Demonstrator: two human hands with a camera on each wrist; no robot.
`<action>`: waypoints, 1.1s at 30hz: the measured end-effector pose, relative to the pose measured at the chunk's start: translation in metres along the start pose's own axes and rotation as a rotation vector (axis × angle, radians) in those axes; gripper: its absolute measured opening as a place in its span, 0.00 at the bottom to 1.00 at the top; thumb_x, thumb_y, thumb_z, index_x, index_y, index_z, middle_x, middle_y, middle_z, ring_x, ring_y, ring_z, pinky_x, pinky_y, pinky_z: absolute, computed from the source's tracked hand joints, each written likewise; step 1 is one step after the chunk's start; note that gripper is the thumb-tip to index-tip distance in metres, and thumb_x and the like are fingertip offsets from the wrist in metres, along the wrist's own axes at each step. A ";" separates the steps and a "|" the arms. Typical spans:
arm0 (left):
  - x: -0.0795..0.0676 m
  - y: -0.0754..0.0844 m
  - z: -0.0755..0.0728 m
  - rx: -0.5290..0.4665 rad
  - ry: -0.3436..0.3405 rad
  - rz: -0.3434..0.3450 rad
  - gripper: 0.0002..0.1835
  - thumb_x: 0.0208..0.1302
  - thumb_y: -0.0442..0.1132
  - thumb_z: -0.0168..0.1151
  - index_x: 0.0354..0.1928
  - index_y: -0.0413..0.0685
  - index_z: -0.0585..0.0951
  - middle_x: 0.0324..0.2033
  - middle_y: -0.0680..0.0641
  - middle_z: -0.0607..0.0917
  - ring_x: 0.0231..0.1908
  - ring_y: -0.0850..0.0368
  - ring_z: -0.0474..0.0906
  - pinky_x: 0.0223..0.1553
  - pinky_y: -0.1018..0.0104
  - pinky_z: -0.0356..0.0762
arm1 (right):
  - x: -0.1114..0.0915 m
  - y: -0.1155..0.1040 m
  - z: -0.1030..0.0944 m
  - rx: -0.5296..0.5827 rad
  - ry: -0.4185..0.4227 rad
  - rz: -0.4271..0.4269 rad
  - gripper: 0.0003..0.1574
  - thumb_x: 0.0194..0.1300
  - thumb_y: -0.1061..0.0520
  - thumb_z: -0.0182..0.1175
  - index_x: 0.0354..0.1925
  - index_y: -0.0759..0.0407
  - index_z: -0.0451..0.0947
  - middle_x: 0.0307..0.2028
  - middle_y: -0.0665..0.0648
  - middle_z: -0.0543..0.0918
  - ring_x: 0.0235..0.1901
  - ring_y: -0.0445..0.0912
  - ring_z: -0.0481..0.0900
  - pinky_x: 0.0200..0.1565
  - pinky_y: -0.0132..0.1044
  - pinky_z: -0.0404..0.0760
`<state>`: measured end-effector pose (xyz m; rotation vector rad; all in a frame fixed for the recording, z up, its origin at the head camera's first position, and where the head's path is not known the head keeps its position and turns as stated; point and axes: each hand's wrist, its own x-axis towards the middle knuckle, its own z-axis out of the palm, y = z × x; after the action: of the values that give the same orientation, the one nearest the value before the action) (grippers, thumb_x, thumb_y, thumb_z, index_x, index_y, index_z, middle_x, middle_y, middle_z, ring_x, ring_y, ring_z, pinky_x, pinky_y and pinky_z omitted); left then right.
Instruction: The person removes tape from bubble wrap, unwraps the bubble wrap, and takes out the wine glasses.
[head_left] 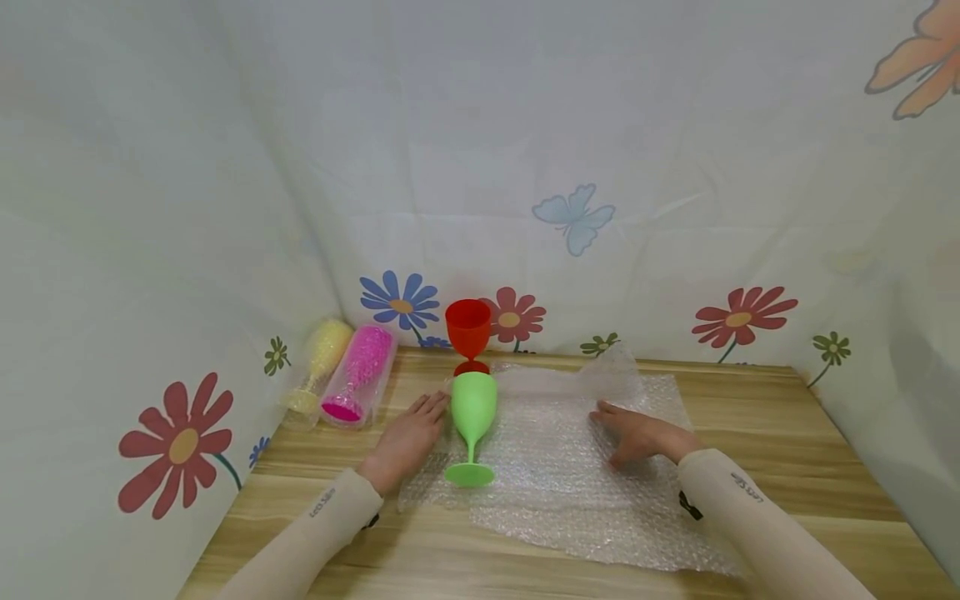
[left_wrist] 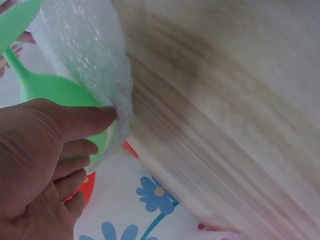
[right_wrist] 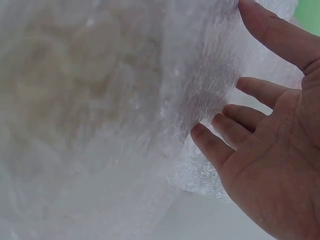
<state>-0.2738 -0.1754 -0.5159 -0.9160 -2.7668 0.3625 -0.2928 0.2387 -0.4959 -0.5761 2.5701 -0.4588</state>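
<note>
As two cream sleeves (head_left: 330,510) reached in over the near edge of the desk (head_left: 757,417), a crinkled sheet of bubble wrap (head_left: 555,454), see-through and glinting with small bumps, lay uneven across its middle. On the sheet's left part the smooth, matte green cup (head_left: 472,408) lay on its side, its round flat foot towards the near edge, then a thin stem, then an egg-shaped bowl. Close to the cup's left side, the left hand (head_left: 408,442) had its fingers side by side and loosely bent, the thumb tip touching the wrap; whether the fingers touched the cup I could not tell. The right hand (head_left: 641,437) was at the sheet's right half, fingers spread, tips against the plastic.

Towards the far left corner, a pink cup (head_left: 365,358) and a yellow cup (head_left: 327,350) rested side by side in bubbled wrapping (head_left: 388,350). A red cup (head_left: 468,327) stood upright at the far edge.

Streaked brown grain marked the desk; pale cloth (head_left: 465,150) printed with flowers (head_left: 180,450) rose beyond it. Wood showed narrowly between left hand and pink cup, more widely from sheet to right edge.
</note>
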 end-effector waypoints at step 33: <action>0.022 -0.025 -0.008 -0.432 -0.363 -0.138 0.69 0.43 0.70 0.71 0.77 0.37 0.47 0.78 0.40 0.47 0.78 0.44 0.42 0.77 0.49 0.45 | 0.002 0.000 -0.001 -0.020 -0.011 0.000 0.57 0.55 0.54 0.73 0.75 0.61 0.55 0.77 0.67 0.46 0.75 0.65 0.49 0.70 0.62 0.60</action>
<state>-0.3028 -0.1796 -0.4986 -0.7993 -3.3004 -0.1139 -0.2950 0.2377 -0.4960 -0.5838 2.5672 -0.4299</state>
